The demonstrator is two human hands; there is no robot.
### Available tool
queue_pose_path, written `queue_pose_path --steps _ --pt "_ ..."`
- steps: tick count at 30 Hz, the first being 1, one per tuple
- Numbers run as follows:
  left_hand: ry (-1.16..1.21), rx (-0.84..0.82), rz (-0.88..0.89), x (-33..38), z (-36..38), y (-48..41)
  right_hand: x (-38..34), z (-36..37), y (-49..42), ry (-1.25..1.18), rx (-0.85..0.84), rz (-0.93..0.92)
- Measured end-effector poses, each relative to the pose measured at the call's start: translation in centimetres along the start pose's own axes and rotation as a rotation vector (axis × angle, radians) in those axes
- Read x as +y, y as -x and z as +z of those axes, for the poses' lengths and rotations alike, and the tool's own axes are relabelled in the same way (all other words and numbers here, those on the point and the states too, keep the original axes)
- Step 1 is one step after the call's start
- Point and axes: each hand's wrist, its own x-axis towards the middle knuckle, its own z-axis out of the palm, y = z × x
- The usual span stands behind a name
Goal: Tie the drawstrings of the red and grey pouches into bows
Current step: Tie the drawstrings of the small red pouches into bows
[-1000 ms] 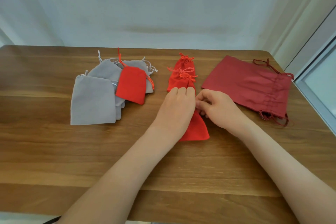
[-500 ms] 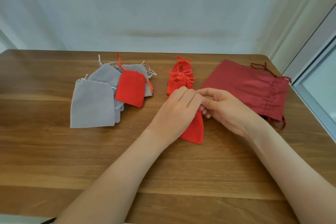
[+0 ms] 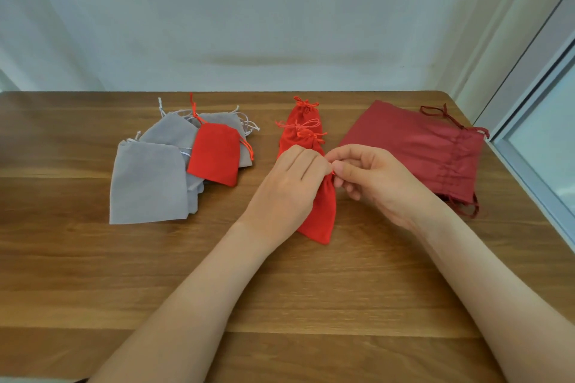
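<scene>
- Left grip (image 3: 289, 186): fingers curled down over the neck of a red pouch (image 3: 323, 214) and grasping it; the knuckles hide the pouch's mouth.
- Right grip (image 3: 373, 183): thumb and forefinger pinch the drawstring (image 3: 333, 173), of which only a sliver of red cord shows. The other fingers are loosely curled beneath.
- The fingertips of both grips meet at the pouch's neck.
- The red pouch lies near the middle of the surface (image 3: 93, 274). Its bottom end points toward the person and angles slightly right. Whether its bow is formed cannot be told.
- Just beyond the grips is a stack of tied red pouches (image 3: 295, 134), overlapping in a line toward the wall (image 3: 280, 9). 3 bows show there.
- To the left is a grey pile (image 3: 149, 183), with 3 grey pouches plainly in view, overlapping. Pale cords trail loose at their far ends.
- A second red pouch (image 3: 214, 154) lies flat on top of the grey pile at its right side. Its cord is loose, with 1 strand running toward the wall and 1 down its right edge.
- To the right is a large dark red bag (image 3: 413, 146), lying flat with its gathered mouth toward the window frame (image 3: 529, 121) and dark cords hanging at both ends of the gather.
- Both forearms are bare and reach in from the near edge.
</scene>
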Motion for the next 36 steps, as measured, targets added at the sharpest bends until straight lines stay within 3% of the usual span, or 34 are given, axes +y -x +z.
queue_pose_path --steps 6,14,16,19,22,36 --pt "-0.017 -0.005 0.011 0.31 -0.27 -0.16 -0.11 0.09 -0.05 -0.026 0.02 0.002" --pt "-0.057 0.047 0.011 0.5 0.0 -0.3 0.05 -0.04 -0.09 -0.066 -0.051 0.136" --pt "0.033 0.07 -0.134 0.57 0.31 -0.25 0.19 0.05 -0.13 -0.049 -0.051 0.125" --pt "0.275 0.108 -0.541 0.57 0.31 -0.13 0.28 0.19 -0.16 -0.038 -0.041 0.11" --pt "0.347 0.08 -0.654 0.49 0.35 -0.01 0.33 0.35 -0.21 -0.044 -0.033 0.092" --pt "0.332 0.164 -0.471 0.79 0.34 -0.14 0.29 0.41 -0.31 -0.104 -0.051 0.077"
